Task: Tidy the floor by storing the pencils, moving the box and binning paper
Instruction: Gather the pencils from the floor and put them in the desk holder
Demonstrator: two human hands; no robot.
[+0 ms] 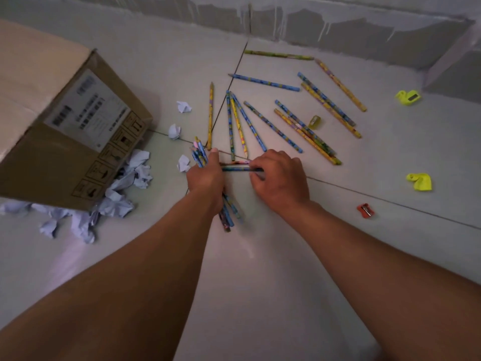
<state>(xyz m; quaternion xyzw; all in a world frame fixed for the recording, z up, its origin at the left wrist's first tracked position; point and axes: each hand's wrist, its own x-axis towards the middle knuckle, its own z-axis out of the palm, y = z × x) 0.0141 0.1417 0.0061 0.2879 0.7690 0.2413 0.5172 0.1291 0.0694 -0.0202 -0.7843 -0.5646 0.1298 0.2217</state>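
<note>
The left hand (pixel 205 178) grips a bundle (pixel 200 156) of pencils; the right hand (pixel 279 175) pinches one pencil (pixel 238 169) lying on the floor (pixel 260 282) beside it.

I look down at a pale tiled floor (pixel 286 256) with thin dark lines (pixel 390 201) between the tiles. It shines a little. At the top is a grey wall (pixel 338 27) with white drips.
</note>
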